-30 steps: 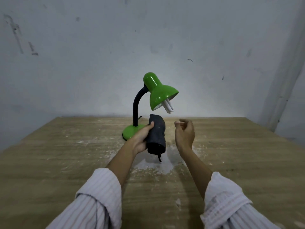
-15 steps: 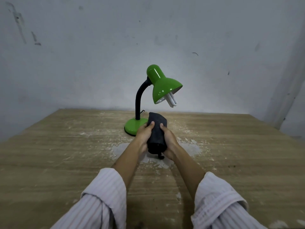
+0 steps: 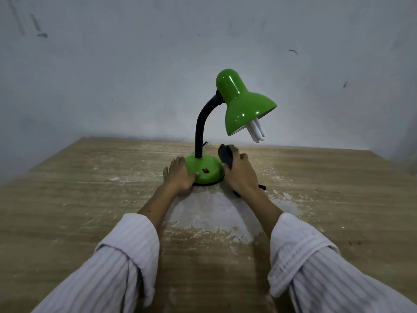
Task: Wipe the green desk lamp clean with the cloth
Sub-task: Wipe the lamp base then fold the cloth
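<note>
Your left hand (image 3: 179, 177) lies flat against the glossy round base of the green desk lamp (image 3: 204, 169), gripping nothing. Your right hand (image 3: 242, 175) has its grip closed around the dark, soft cloth (image 3: 225, 155), pressed beside that base on the scuffed wooden surface (image 3: 90, 188).

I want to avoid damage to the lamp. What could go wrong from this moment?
The right hand rubs the dark cloth beside the green base, directly under the exposed white bulb; lifting the hand could knock it. The left hand lies close to the red switch and might press it.
</note>
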